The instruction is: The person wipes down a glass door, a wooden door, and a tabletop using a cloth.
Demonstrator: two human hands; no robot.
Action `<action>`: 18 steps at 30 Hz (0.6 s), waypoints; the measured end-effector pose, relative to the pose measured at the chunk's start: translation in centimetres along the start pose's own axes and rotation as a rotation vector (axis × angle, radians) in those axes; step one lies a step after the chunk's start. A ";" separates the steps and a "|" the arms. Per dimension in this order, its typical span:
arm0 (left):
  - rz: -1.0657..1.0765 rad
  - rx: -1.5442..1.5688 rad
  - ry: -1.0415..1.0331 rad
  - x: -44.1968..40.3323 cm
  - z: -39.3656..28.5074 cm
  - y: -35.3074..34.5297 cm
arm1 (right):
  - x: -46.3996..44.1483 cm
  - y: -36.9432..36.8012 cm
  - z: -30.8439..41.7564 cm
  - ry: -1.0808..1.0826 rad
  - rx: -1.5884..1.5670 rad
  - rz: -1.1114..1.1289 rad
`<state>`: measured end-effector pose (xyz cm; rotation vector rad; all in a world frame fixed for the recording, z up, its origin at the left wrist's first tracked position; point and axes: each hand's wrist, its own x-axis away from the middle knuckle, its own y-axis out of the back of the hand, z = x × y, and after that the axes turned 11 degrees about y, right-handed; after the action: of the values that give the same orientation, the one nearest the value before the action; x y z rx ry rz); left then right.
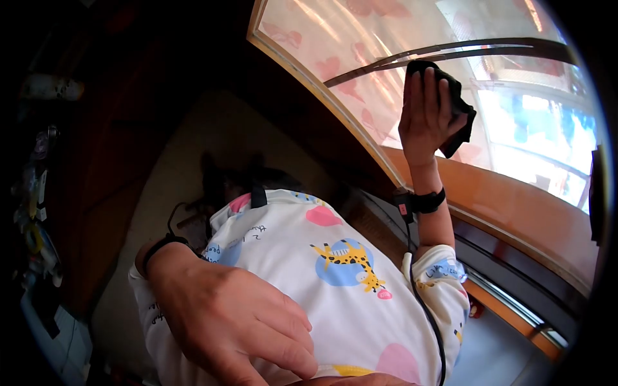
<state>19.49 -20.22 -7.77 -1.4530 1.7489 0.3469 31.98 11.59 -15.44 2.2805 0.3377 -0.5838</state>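
Raised at the upper right, my right hand (428, 122) presses a crumpled black cloth (459, 122) against the glass pane (380, 77). Its fingers lie stretched over the cloth and hold it there. A black wristband (428, 201) with a small cabled box sits on that wrist. Close to the camera, my left hand (235, 315) rests on the front of the patterned white garment (283, 270) near its yellow-edged neckline. Those fingers are loosely bent and a little apart, with nothing visible in them. Another black band (164, 248) circles the left wrist.
A wooden frame (328, 96) borders the pane, and a dark strip (476, 48) crosses it. A black cable (425, 302) runs down my right sleeve. The floor (187, 141) lies in shadow. Several unclear items (38, 238) line the dark left side.
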 end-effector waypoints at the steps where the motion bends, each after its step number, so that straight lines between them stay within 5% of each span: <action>1: 0.113 -0.009 0.066 0.4 -0.7 0.9 | 0.3 -0.6 1.1 0.004 0.016 0.040; 6: 0.176 0.084 0.127 1.8 -4.2 2.5 | 4.9 -6.2 6.9 0.488 -0.161 0.436; 10: 0.209 0.171 0.193 2.8 -6.6 3.5 | 0.7 -5.0 5.9 0.496 -0.216 0.413; 13: 0.224 0.085 0.180 3.7 -7.9 4.5 | -9.5 -0.6 2.8 0.259 0.101 0.132; 15: 0.196 0.035 0.147 4.7 -8.4 5.3 | -15.9 0.2 0.7 0.085 -0.042 -0.405; 18: 0.119 -0.014 0.166 6.5 -9.2 6.9 | -21.5 1.2 1.5 -0.033 0.107 -0.592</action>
<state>9.44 -28.75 -8.64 -1.4247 1.9754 0.3082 13.48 8.33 -4.83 2.2587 1.0021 -0.9489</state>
